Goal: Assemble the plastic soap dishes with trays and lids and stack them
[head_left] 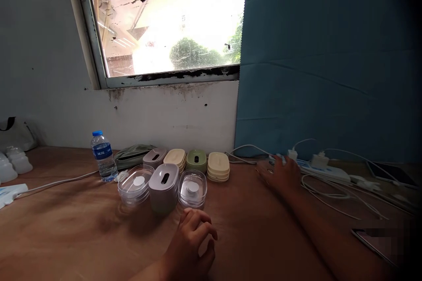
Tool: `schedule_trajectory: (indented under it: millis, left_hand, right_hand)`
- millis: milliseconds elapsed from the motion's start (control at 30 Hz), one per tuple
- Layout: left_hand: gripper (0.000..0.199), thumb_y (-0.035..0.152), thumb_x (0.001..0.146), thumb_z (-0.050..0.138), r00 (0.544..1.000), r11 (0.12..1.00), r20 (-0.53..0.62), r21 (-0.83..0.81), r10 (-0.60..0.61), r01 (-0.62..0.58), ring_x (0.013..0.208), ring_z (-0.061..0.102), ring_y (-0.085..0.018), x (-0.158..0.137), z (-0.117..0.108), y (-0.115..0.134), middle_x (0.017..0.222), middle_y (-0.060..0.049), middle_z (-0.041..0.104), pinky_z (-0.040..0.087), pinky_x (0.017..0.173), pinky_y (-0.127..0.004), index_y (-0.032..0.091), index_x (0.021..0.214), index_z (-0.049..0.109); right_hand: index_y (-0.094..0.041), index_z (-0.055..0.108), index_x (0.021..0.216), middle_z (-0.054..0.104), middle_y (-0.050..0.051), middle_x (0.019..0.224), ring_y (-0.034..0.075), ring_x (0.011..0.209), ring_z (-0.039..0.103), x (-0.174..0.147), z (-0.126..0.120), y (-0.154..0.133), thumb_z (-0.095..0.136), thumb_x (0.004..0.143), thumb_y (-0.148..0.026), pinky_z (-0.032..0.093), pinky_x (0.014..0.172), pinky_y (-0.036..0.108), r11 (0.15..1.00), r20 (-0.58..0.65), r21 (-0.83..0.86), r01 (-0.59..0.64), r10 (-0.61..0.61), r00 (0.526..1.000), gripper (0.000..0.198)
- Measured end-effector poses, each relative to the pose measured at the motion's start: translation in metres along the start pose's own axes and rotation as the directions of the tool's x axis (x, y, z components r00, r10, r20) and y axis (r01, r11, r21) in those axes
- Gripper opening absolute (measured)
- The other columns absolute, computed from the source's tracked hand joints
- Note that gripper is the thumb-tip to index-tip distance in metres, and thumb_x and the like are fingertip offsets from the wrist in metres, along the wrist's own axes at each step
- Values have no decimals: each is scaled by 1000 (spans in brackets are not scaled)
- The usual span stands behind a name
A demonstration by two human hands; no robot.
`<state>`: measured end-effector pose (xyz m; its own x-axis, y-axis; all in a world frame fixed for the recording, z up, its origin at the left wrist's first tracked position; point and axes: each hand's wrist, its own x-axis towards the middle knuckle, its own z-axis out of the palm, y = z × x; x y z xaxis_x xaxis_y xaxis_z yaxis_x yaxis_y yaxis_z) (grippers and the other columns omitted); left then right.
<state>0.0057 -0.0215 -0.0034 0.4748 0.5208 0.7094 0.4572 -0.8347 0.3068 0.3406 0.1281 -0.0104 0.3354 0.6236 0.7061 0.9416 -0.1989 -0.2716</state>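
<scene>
My left hand (194, 239) hovers at the front middle of the table, its fingers loosely bent and apart with nothing in them. Just beyond it are a stack of clear plastic lids (192, 189) with white round knobs and a tall lilac container (164, 191) with a dark slot in its top. My right hand (283, 175) reaches far to the right, fingers spread low beside the power strip (325, 172). A small pale thing shows by its fingertips, too blurred to name.
Another stack of clear lids (134, 186) stands left of the lilac container. Behind are cream lids (218, 167), a green container (197, 161) and a water bottle (104, 158). White cables (329, 191) cross the right side, where a phone (376, 246) lies.
</scene>
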Motion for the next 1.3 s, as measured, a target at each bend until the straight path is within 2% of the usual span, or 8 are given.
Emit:
schedule_trajectory:
  millis: [100,167,433,600,867,1133,1200,1300]
  left_hand:
    - [17,5,65,45,1000,1000,20,-7,-16,16,80,50,-16,0,-1,2,80,-4,53,39,76,-32,18,74,53]
    - [17,5,66,45,999,1000,30,-5,-27,27,79,50,-16,0,-1,2,81,-4,53,39,76,-32,18,74,53]
    - [14,7,70,44,998,1000,70,28,-2,0,79,49,-16,0,-5,2,81,-4,53,37,77,-33,17,74,54]
    - [14,8,71,43,994,997,98,52,51,-56,81,48,-16,-1,-3,0,81,-4,53,36,78,-33,17,74,54]
    - [14,7,68,47,986,992,138,67,96,-106,77,47,-15,-4,0,-4,81,-2,54,36,74,-31,18,74,52]
    - [15,6,67,46,984,991,149,66,102,-113,77,47,-15,-2,-1,-3,82,-3,54,36,72,-30,17,74,52]
    - [14,6,67,46,982,990,151,66,113,-125,76,47,-15,-2,-2,-3,81,-3,54,37,72,-31,18,74,52]
    - [15,6,68,46,981,987,146,73,131,-143,76,47,-16,-3,-3,-3,81,-3,54,37,72,-31,18,74,53]
  right_hand:
    - [-6,44,115,46,26,112,40,106,44,2,5,27,61,55,-54,36,85,47,982,152,61,-180,169,974,79]
    - [-6,44,114,51,24,107,37,100,49,1,9,33,61,55,-55,41,80,42,972,202,98,-214,191,961,78]
    - [-10,33,119,46,21,115,31,111,41,-13,2,29,62,61,-45,35,91,37,987,75,110,-114,106,992,74]
    - [-14,38,115,47,17,114,30,104,47,-19,-2,26,67,55,-43,38,88,36,995,120,91,-40,28,992,73]
    - [-5,35,118,48,24,110,35,103,48,-13,2,29,63,56,-50,40,81,38,992,155,43,-115,107,982,81]
    - [-15,35,121,45,19,116,35,104,47,-17,-8,21,66,52,-43,34,86,44,998,163,30,-50,44,986,80]
    - [-16,35,121,43,17,119,34,107,45,-20,-12,13,66,53,-42,33,89,44,998,137,60,-27,18,990,79]
    - [-15,36,118,43,18,118,35,109,42,-28,-21,0,65,54,-45,33,89,45,962,59,264,-70,56,997,76]
